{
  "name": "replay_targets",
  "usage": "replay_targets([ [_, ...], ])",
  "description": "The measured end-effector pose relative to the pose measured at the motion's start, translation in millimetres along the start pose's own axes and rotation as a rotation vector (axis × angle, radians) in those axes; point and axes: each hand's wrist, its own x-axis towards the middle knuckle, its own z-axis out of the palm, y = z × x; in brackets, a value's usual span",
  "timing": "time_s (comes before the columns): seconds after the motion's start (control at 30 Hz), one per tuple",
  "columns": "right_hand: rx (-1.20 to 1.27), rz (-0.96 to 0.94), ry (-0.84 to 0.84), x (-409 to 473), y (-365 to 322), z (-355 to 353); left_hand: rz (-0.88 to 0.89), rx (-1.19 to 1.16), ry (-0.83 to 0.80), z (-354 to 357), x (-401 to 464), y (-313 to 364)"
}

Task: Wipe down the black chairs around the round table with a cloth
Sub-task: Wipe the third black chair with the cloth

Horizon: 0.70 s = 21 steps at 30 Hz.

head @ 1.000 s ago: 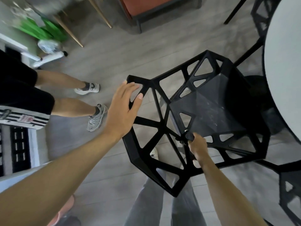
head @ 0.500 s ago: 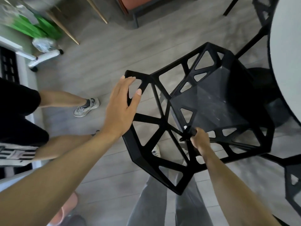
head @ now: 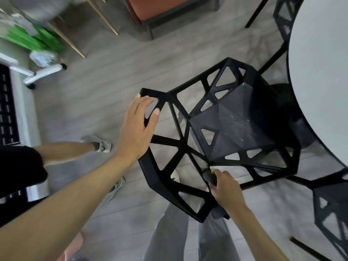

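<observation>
A black chair [head: 235, 129] with a lattice of triangular holes stands in front of me, its seat pushed toward the white round table [head: 320, 72]. My left hand [head: 137, 129] rests on the upper left corner of the backrest, fingers fairly straight along the outside and thumb over the inner bar. My right hand [head: 226, 189] grips a dark grey cloth [head: 208, 177] against a strut low on the backrest, near the seat's rear edge. Part of the cloth sticks out below my wrist.
A second black chair [head: 331, 204] stands at the right, a third [head: 282, 19] at the top right behind the table. Another person's legs [head: 71, 149] are close on the left. An orange bench [head: 160, 6] and a white wheeled base [head: 43, 72] stand farther off.
My right hand has slid the cloth down the strut toward me. My left hand stays on the backrest corner. The other person's legs have shifted on the left.
</observation>
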Motion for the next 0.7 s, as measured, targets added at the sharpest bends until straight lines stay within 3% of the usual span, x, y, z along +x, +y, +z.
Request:
replay_targets([
  [0.1,0.262,0.018,0.102,32,-23,9,-0.002,-0.005,0.003,1,0,-1],
  [0.27,0.491,-0.118,0.222,95,-73,23,-0.003,0.016,-0.003,0,1,-4],
  [0.4,0.345,-0.156,0.258,110,-57,33,0.002,0.027,-0.004,0,0,-3],
  [0.53,0.089,0.092,0.074,116,13,38,0.005,0.020,-0.007,0,0,-2],
  [0.6,0.106,0.184,0.043,116,33,39,0.005,0.015,-0.001,-1,1,-3],
  [0.7,0.169,0.098,0.060,116,11,35,0.003,0.001,0.004,0,1,-4],
])
